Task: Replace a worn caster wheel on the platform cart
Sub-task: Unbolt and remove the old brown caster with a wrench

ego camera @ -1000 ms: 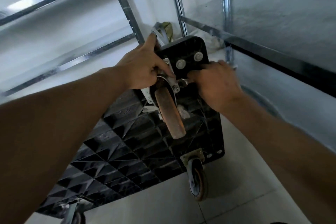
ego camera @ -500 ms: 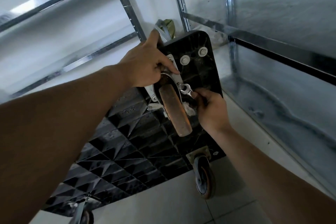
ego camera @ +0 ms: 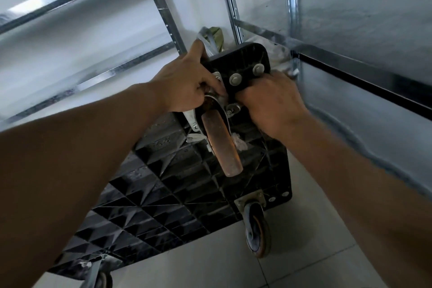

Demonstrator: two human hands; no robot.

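The platform cart (ego camera: 163,194) stands tipped, underside out. The left hand (ego camera: 184,84) grips the worn caster (ego camera: 222,145) at its upper corner. The right hand (ego camera: 273,105) curls beside the mount, but I cannot tell what it holds. A slip there could skin knuckles, or the leaning cart could topple.

At the grip, the worn caster wheel (ego camera: 222,147) shows a rust-brown tread. Below the grip, the platform cart underside (ego camera: 163,194) is black with a triangular rib grid. Farther below, the second caster (ego camera: 258,234) is grey, tread orange.
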